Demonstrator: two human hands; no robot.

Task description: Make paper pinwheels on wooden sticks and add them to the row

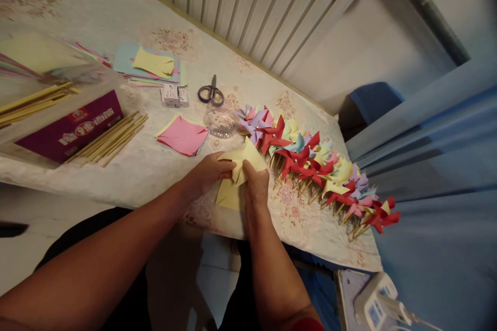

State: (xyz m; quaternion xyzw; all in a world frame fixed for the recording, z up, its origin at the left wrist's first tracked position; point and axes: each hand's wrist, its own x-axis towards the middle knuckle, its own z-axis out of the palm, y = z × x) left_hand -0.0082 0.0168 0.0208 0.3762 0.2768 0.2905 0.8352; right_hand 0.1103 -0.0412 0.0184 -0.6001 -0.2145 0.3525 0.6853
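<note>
Between my two hands is a yellow paper square (252, 154) with cut corners, partly folded toward its middle like a pinwheel. My left hand (212, 171) pinches its left side between thumb and fingers. On the right side my right hand (256, 182) grips it, thumb pressed near the centre. Under it, close to the table's front edge, lies another yellow paper sheet (230, 195) with a slit. Left of my hands is a stack of pink paper squares (183, 135). A clear bag of small metal pins (222, 124) sits just beyond.
Finished pinwheels (310, 165) on sticks lie in a long row at the right. Scissors (210, 93), small boxes (173, 95) and coloured sheets (124, 59) are farther back. Wooden sticks (111, 139) lie by a purple-labelled bag (73, 126). A power strip (375, 300) is at lower right.
</note>
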